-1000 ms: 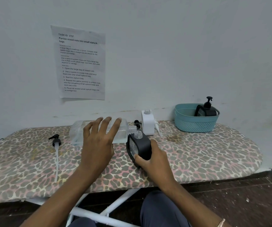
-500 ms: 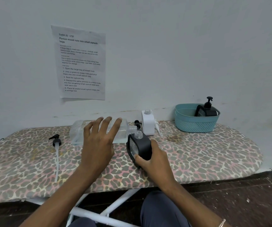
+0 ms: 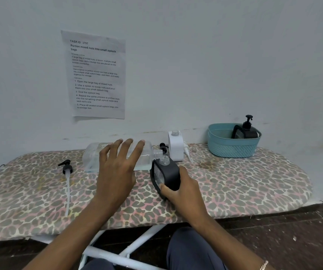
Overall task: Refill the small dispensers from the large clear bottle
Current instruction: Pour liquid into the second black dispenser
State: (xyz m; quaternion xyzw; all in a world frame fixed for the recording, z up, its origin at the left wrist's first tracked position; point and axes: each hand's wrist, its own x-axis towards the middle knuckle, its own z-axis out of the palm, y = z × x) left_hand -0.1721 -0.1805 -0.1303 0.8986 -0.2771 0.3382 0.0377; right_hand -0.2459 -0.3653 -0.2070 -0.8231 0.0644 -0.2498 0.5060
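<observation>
Fingers on your left hand (image 3: 115, 170) are spread wide over the large clear bottle (image 3: 117, 156), which lies on its side, neck pointing right at the black dispenser (image 3: 166, 175) your right hand (image 3: 184, 193) grips upright. Leopard-print ironing board (image 3: 254, 182), teal basket (image 3: 232, 147) far right, plain wall behind.

I see soft, even, dimmish light, faint shadows, no glare, sharp centre, and wide-angle bowing toward 3 and 9 o'clock.
</observation>
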